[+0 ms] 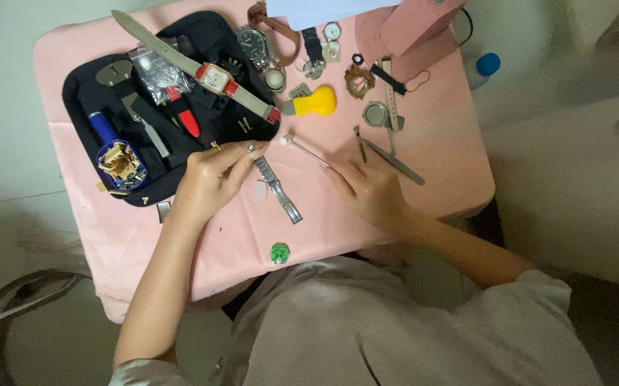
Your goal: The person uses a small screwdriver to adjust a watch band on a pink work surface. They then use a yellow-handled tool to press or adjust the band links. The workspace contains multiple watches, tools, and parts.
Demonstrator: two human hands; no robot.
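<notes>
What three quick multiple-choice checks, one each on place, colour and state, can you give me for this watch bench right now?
1. Where does the metal watch bracelet lie?
A. inside the black tool case
B. on the pink cloth between the hands
C. on the floor

2. What colour is the handle of the case-opener knife?
A. yellow
B. green
C. white

3. What is the right hand doing?
A. resting flat and empty
B. holding a thin metal tool
C. gripping the blue-handled tool

Answers: 1 B, it lies on the pink cloth just below the left hand. 2 A, the rounded handle is yellow. 3 B, a thin metal tool runs out from its fingers.
</notes>
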